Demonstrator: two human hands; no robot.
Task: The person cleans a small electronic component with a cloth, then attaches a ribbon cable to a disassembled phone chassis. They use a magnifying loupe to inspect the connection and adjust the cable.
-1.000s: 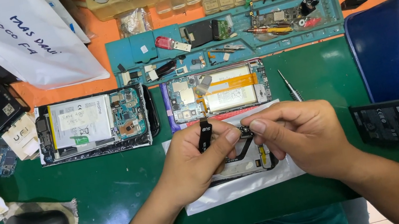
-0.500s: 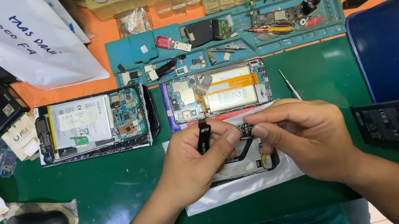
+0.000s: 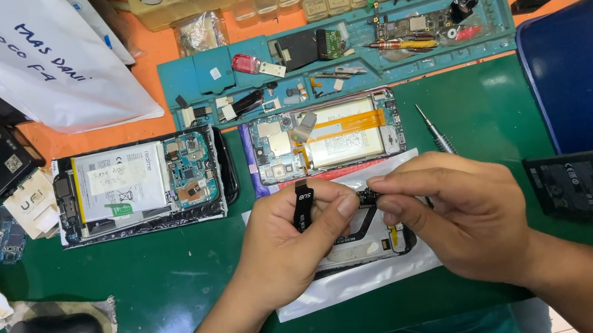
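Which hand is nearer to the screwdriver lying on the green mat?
Right. The right hand lies just below the screwdriver; the left hand sits farther off to its left.

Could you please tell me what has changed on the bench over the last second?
Almost nothing. The left hand still pinches the black flex cable, and the right hand still grips the small part at its other end. The opened phones and the screwdriver have not moved.

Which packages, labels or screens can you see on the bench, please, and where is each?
White bag: top left, glossy, blue handwriting.
Battery label: white rectangle on the left opened phone.
Silver pouch: flat, under both hands.
Black battery: right, printed face up.
No lit screens.
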